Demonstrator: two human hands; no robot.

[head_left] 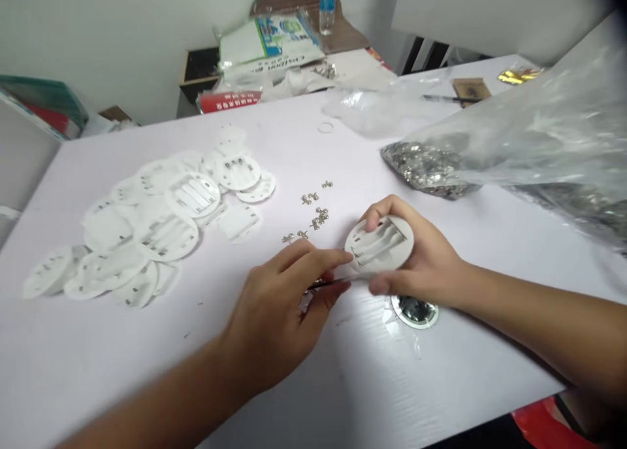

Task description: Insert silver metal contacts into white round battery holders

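Note:
My right hand (pixel 426 249) grips a white round battery case (pixel 385 248) by its rim, tilted so that its long slots face me. At the case's left edge is my left hand (pixel 289 299), its index fingertip touching the case. A thin dark strip and some silvery bits show between the left thumb and fingers; I cannot make out what they are. Just beyond the left hand, several small metal battery contacts (pixel 321 217) lie scattered on the white table (pixel 274 390). Under my right hand sits a round dark disc (pixel 416 312) with a pale rim.
A loose heap of white round battery cases (pixel 166 233) covers the left of the table. A clear plastic bag (pixel 529 129) of metal contacts (pixel 428 168) lies at right. Behind are a thin ring (pixel 326 128), printed packaging (pixel 274 40) and a water bottle (pixel 327 4).

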